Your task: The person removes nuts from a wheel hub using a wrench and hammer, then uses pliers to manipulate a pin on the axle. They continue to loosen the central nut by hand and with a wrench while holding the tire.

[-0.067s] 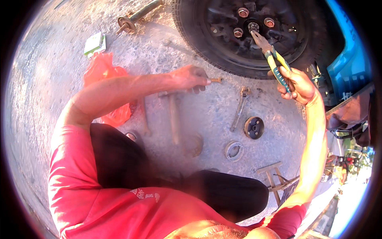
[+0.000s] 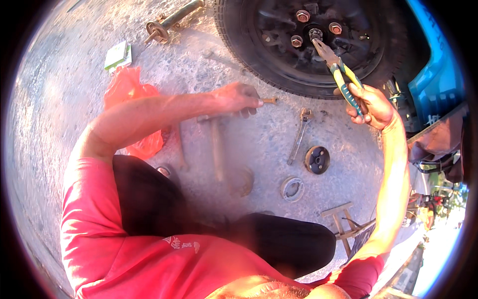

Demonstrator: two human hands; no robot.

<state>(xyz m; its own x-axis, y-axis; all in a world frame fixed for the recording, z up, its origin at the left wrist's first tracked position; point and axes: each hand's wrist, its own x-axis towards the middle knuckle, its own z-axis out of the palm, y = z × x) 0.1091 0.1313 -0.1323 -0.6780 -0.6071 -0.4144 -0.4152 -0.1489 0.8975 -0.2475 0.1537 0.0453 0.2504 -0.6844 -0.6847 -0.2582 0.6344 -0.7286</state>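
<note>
A green-and-white box (image 2: 117,56) and a red plastic bag (image 2: 125,84) lie at the left on the concrete ground (image 2: 55,119), apparently set aside. Further right, a hammer (image 2: 217,149) lies partly below the left hand (image 2: 236,98). That hand's fingers are curled, the fingertips seeming to pinch a short brown metal piece (image 2: 270,100), most of it hidden, held out just short of the wheel (image 2: 279,65), perhaps to keep it ready.

A pale ring (image 2: 292,189), an adjustable wrench (image 2: 300,137) and a black round cap (image 2: 317,159) lie below the wheel, probably for easy reach. The pliers (image 2: 337,72) slant from the wheel's hub centre (image 2: 315,34), where their nose rests, down to the right hand (image 2: 374,105). Its fingers are wrapped around both yellow-and-dark handles, well back from the nose, likely for leverage.

As for writing, the red shirt (image 2: 124,264) bears small white characters on its front; the blue panel (image 2: 438,74) at the right carries dark lettering, strongly slanted. Any print on the box is too small to make out.
</note>
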